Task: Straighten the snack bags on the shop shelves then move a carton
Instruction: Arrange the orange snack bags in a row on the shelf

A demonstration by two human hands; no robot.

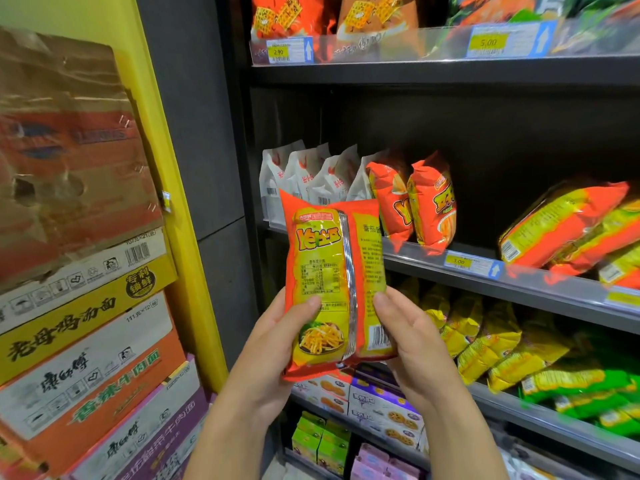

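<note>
Head view: both hands, left [277, 344] and right [408, 341], pinch a snack bag [332, 285] upright by its lower edges, back facing out. It is likely held so for setting on the shelf [433, 256] beside matching bags [412, 202].

The left price tag [278, 51] on the top shelf [415, 70] reads 2.90, the right price tag [488, 42] there reads 5.00, and the lower price tag [459, 261] on the middle shelf [408, 263] reads 3.00. In the stack at left, the yellow carton [59, 329] reads "老母鸡汤面" with a round badge "专利锁鲜". The white and orange carton [86, 379] beneath it reads "康师傅" and, in green, "香辣牛肉面" (with a small "111克×12" on its upper edge). The snack bag [332, 289] shows "番茄" at its upper right, a barcode, and fine print too small to read.
</note>
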